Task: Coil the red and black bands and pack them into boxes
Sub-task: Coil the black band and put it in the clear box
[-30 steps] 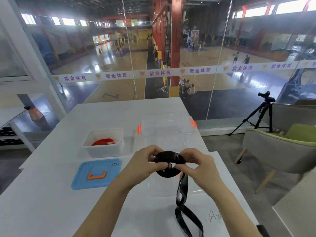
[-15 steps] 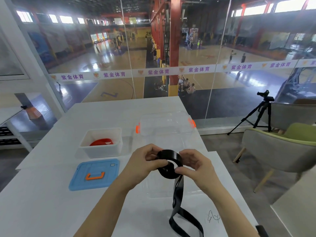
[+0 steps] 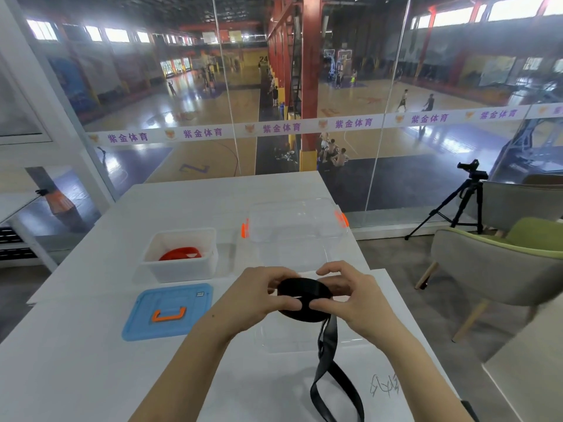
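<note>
The left hand (image 3: 259, 295) is gripping a flat coil of black fabric band (image 3: 304, 295) from its left side. The thumb is pressing on the near edge and the fingers are curling round the far edge. The right hand (image 3: 356, 300) is meeting it from the other side. Its thumb and forefinger are pinching the coil's near rim right beside the left thumb, while its other fingers are arching loosely over the coil's right side.

The coil is hanging in the air between the two hands, tilted slightly toward the camera. From under the right thumb, the uncoiled tail of the black band (image 3: 327, 360) is trailing down toward the person. It is folding back on itself in a loose loop on the white table (image 3: 91, 376) below the right wrist.

Directly beneath both hands a clear rectangular plastic box (image 3: 286, 336) is sitting on the table with its top open. Beyond the hands, a second clear plastic piece with orange clips (image 3: 295, 222) is resting; whether it is a lid or a box cannot be told.

Out past the left hand, a white translucent plastic box (image 3: 179, 269) is standing with a coiled red band (image 3: 179, 253) lying inside it. Nearer, just left of the left wrist, a blue plastic lid with an orange handle (image 3: 169, 312) is lying flat.

Well off to the right of the right hand, a black tripod with a camera (image 3: 466, 196) is standing on the floor behind a grey and green armchair (image 3: 487, 269).
</note>
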Demonstrator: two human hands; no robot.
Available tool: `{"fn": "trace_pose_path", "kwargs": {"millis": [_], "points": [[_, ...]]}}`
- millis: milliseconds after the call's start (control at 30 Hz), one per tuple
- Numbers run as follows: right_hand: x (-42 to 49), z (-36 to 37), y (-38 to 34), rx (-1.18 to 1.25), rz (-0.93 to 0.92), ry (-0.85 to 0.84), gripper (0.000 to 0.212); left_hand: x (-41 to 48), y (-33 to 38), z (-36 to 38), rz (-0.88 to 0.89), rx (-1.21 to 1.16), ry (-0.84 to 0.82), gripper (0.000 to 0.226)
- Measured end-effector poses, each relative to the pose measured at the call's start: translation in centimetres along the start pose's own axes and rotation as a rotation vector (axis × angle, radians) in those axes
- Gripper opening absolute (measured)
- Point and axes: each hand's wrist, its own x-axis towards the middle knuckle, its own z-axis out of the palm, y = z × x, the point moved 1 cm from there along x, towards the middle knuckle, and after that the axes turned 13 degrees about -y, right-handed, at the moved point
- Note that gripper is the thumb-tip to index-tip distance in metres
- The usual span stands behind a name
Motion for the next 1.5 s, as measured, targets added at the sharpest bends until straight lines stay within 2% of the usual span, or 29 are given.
{"fn": "trace_pose_path", "kwargs": {"millis": [100, 267, 367, 667, 767, 833, 900, 967, 1067, 1133, 1367, 1500], "points": [[-0.2, -0.2, -0.3, -0.027, -0.012, -0.008, 0.043, 0.1, 0.6, -0.1, 0.014, 0.024, 0.045, 0.024], [-0.2, 0.1, 1.1, 0.131, -0.015, 0.056, 0.046, 0.0, 0.5, -0.1, 0.063, -0.226, 0.159, 0.021], [-0.1, 0.2, 1.9, 0.192, 0.001, 0.082, 0.046, 0.0, 0.0, 0.3, 0.068, -0.328, 0.171, 0.021], [0.0, -0.3, 2.2, 0.119, 0.002, 0.063, 0.047, 0.0, -1.2, 0.7, 0.064, -0.469, 0.197, 0.023], [0.0, -0.8, 1.9, 0.134, 0.005, 0.092, 0.047, 0.0, -1.8, 0.5, 0.018, -0.393, 0.090, 0.024], [-0.1, -0.9, 1.4, 0.084, 0.011, 0.069, 0.047, 0.2, -2.3, 0.3, -0.034, -0.241, 0.005, 0.031], [-0.2, -0.9, 1.0, -0.001, 0.024, 0.028, 0.047, 0.4, -2.1, 0.4, -0.072, -0.037, -0.005, 0.046], [-0.2, -0.8, 0.6, -0.065, 0.032, -0.005, 0.046, 0.6, -1.1, 0.7, -0.060, 0.046, 0.016, 0.057], [-0.1, -0.7, 0.3, -0.107, 0.035, -0.041, 0.046, 1.2, -0.1, 1.3, -0.011, 0.105, 0.035, 0.030], [-0.1, -0.9, 0.3, -0.086, 0.026, -0.041, 0.047, 1.1, 0.2, 1.4, 0.008, 0.052, 0.072, 0.020], [-0.2, -0.7, 1.8, 0.103, 0.011, 0.063, 0.048, 0.9, -0.1, 1.7, 0.095, -0.352, 0.199, 0.025], [-0.3, -1.0, 1.8, 0.129, 0.016, 0.114, 0.046, 0.7, -0.3, 1.6, 0.079, -0.372, 0.130, 0.025]]}}
